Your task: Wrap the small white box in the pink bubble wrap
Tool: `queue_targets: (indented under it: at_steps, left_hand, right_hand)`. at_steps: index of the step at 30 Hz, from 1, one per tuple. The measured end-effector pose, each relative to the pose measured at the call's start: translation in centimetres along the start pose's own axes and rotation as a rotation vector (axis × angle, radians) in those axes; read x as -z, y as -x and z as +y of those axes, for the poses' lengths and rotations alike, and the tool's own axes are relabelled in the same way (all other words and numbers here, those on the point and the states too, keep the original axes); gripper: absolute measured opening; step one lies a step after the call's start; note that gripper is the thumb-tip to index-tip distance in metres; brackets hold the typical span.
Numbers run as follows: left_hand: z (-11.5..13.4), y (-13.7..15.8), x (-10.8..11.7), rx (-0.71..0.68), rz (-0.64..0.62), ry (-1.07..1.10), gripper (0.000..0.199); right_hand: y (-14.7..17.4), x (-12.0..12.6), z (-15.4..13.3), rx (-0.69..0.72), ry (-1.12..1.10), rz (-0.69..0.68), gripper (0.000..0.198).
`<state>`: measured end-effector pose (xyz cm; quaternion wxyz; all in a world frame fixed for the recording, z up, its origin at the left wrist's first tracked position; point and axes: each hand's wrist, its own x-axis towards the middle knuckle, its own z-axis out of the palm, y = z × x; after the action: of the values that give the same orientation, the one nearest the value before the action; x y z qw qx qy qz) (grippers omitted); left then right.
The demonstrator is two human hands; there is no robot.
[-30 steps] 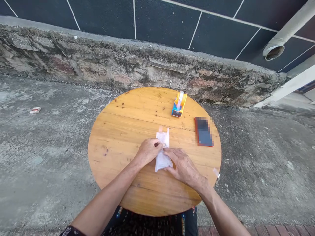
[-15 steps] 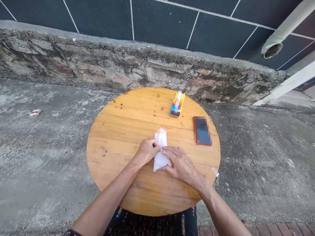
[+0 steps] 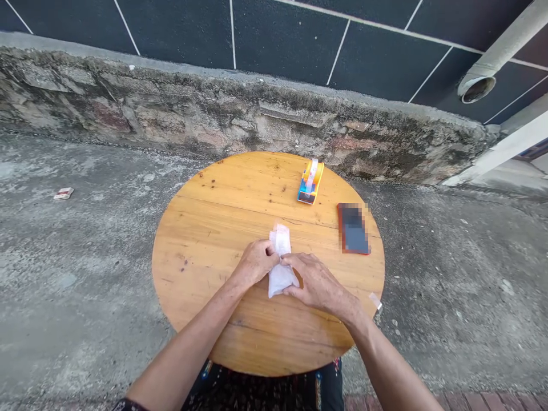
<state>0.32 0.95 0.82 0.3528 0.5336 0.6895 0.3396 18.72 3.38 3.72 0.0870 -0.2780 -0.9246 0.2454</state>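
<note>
A small white packet [image 3: 281,281], wrapped in thin tissue-like sheet and pinched narrow at its middle, lies on the round wooden table [image 3: 205,228]. At its left side my left hand [image 3: 257,261] is closed, thumb and fingers pressed on the narrow part. My right hand [image 3: 317,282] curves over the right side, fingertips at the same narrow part and thumb against the lower, fuller end. What is inside the packet is hidden. Above my hands the flat upper end of the wrapping spreads on the wood.
A yellow and blue tape dispenser [image 3: 310,181] stands at the table's far side. A red-edged phone-like slab [image 3: 354,228], partly blurred, lies to the right. A strip of clear tape [image 3: 375,301] hangs at the right rim. Behind runs a low stone wall [image 3: 240,123].
The fingers of my right hand have drawn slightly closer around the packet's narrow middle. My left hand stays nearly still, and the whole view has shifted a little.
</note>
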Motion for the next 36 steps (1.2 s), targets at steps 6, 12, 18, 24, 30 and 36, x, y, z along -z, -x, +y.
queue_targets:
  at_steps: [6,12,18,24,30,36]
  left_hand:
    - [-0.3,0.0,-0.2,0.016,0.003,0.074,0.009]
    - [-0.3,0.5,-0.3,0.014,0.048,0.139,0.020]
    - [-0.6,0.6,-0.5,-0.061,0.028,0.105,0.020]
    - [-0.3,0.9,0.2,-0.122,0.019,-0.008,0.024]
    - [-0.8,2.4,1.1,-0.293,0.030,0.064,0.027]
    - [-1.2,2.8,1.6,-0.334,0.068,0.148,0.027]
  right_hand:
    - [-0.4,0.1,0.3,0.001,-0.017,-0.036,0.049]
    - [-0.6,0.4,0.4,0.005,0.018,-0.072,0.049]
    - [-0.7,0.5,0.3,-0.004,0.037,-0.082,0.050]
    - [-1.1,0.9,0.3,-0.023,0.025,-0.117,0.052]
    - [-1.7,1.5,0.3,-0.024,-0.019,-0.123,0.049]
    - [-2.0,1.9,0.4,-0.031,-0.035,-0.138,0.046]
